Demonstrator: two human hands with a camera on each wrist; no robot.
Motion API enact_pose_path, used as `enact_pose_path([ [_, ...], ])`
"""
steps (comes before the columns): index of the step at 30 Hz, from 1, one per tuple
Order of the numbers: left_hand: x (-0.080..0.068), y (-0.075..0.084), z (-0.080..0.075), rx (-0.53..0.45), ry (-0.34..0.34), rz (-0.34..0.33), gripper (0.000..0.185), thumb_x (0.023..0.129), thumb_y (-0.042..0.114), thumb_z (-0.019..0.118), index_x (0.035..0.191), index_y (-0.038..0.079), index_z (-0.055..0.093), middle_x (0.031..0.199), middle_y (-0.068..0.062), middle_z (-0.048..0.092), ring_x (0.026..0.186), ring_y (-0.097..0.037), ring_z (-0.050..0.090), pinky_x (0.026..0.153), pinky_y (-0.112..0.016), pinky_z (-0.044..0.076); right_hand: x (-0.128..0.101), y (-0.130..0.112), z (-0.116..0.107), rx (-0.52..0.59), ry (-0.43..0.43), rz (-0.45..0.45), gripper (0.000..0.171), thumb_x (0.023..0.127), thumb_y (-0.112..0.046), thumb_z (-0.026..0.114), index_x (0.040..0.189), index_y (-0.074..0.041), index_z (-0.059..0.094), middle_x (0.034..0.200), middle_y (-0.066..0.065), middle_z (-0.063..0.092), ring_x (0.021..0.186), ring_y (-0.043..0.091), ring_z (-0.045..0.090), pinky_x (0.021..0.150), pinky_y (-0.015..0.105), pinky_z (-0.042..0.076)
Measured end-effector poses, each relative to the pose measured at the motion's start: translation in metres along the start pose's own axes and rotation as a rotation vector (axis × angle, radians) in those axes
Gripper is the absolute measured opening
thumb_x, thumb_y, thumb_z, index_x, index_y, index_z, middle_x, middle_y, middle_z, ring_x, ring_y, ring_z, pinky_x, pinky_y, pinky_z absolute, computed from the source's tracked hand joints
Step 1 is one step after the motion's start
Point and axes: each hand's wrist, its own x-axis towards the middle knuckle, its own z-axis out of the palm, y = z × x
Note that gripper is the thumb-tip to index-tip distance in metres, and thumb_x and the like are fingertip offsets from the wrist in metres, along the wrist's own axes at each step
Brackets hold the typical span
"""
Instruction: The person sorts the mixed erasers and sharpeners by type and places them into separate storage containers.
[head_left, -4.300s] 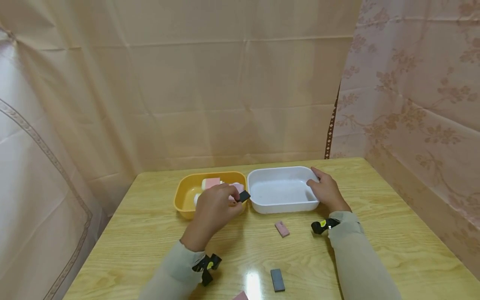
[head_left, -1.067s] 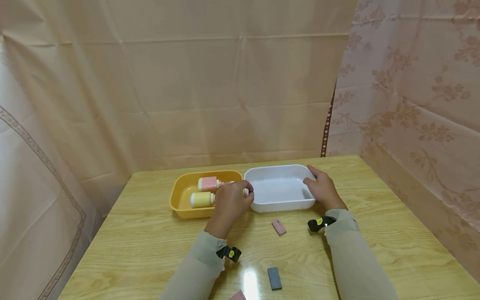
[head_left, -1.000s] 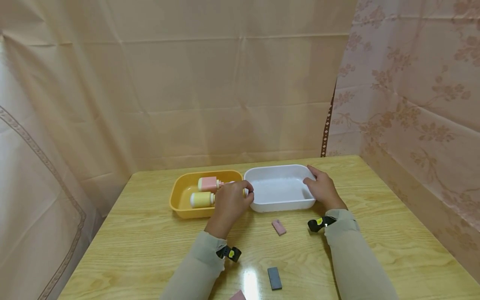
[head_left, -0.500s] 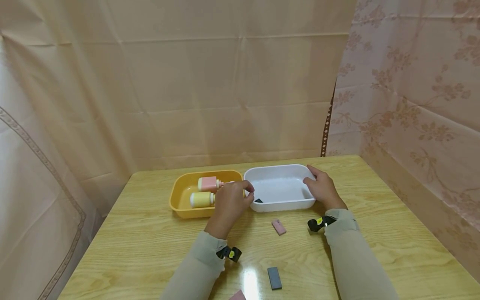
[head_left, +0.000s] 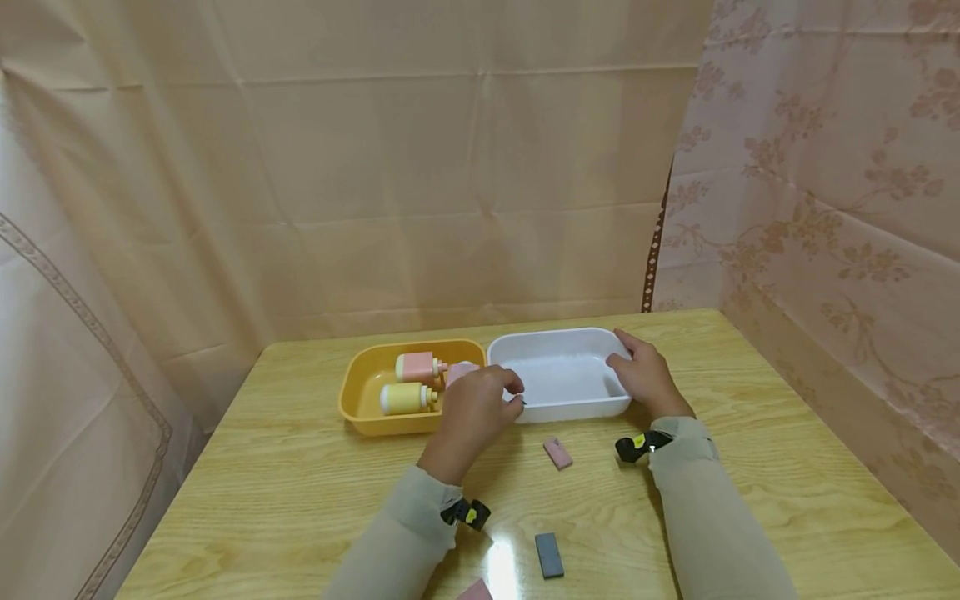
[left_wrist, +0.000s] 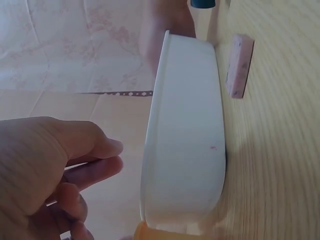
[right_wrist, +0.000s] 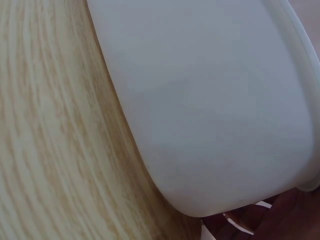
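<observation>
You see a white tub [head_left: 558, 410] beside an orange-yellow tub [head_left: 358, 408] near the worktop's [head_left: 300, 492] far edge, on pale yellow wood grain. Inside the orange-yellow one lie a pink-capped bottle [head_left: 417, 366] and a yellow bottle [head_left: 405, 397]. Toward the near edge sit a pink block [head_left: 558, 454] and a grey block [head_left: 549, 556]. Your sleeves [head_left: 705, 517] are beige. The curtain [head_left: 825, 167] at the right edge carries a pink floral print.

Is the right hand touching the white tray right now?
Touching. In the head view the right hand lies against the white tray's right end, fingers over its far corner rim.
</observation>
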Motion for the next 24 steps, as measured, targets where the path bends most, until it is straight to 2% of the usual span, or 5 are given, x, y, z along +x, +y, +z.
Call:
enact_pose_path([
  [7, -0.003, 0.008, 0.005, 0.001, -0.058, 0.045, 0.009, 0.089, 0.026, 0.078, 0.097, 0.022, 0.082, 0.091, 0.009, 0.075, 0.075, -0.007, 0.065, 0.061, -0.023, 0.048, -0.001, -0.001, 0.000, -0.009, 0.001, -0.020, 0.068, 0.104, -0.024, 0.050, 0.165, -0.013, 0.024, 0.169, 0.019, 0.027, 0.154, 0.045, 0.029, 0.121, 0.063, 0.027],
  [11, -0.005, 0.015, 0.006, -0.013, -0.095, 0.077, 0.009, 0.090, 0.027, 0.078, 0.096, 0.022, 0.082, 0.088, 0.010, 0.073, 0.074, -0.006, 0.064, 0.063, -0.022, 0.049, 0.000, 0.000, -0.001, -0.010, -0.002, -0.016, 0.068, 0.104, -0.024, 0.050, 0.165, -0.014, 0.024, 0.169, 0.019, 0.027, 0.153, 0.045, 0.030, 0.120, 0.063, 0.028],
  [19, -0.007, 0.024, 0.008, 0.002, -0.214, 0.115, 0.009, 0.090, 0.023, 0.075, 0.096, 0.022, 0.082, 0.089, 0.011, 0.075, 0.074, -0.004, 0.061, 0.058, -0.021, 0.043, -0.002, -0.001, -0.001, 0.000, -0.004, -0.005, 0.067, 0.104, -0.024, 0.049, 0.166, -0.015, 0.023, 0.169, 0.018, 0.027, 0.153, 0.044, 0.031, 0.120, 0.064, 0.029],
  [24, -0.009, 0.028, 0.012, 0.030, -0.266, 0.114, 0.012, 0.091, 0.026, 0.076, 0.101, 0.024, 0.082, 0.094, 0.012, 0.077, 0.081, -0.006, 0.066, 0.063, -0.025, 0.049, -0.003, -0.002, -0.001, 0.012, -0.012, 0.004, 0.067, 0.105, -0.024, 0.049, 0.166, -0.015, 0.022, 0.170, 0.017, 0.025, 0.154, 0.044, 0.030, 0.120, 0.063, 0.029],
])
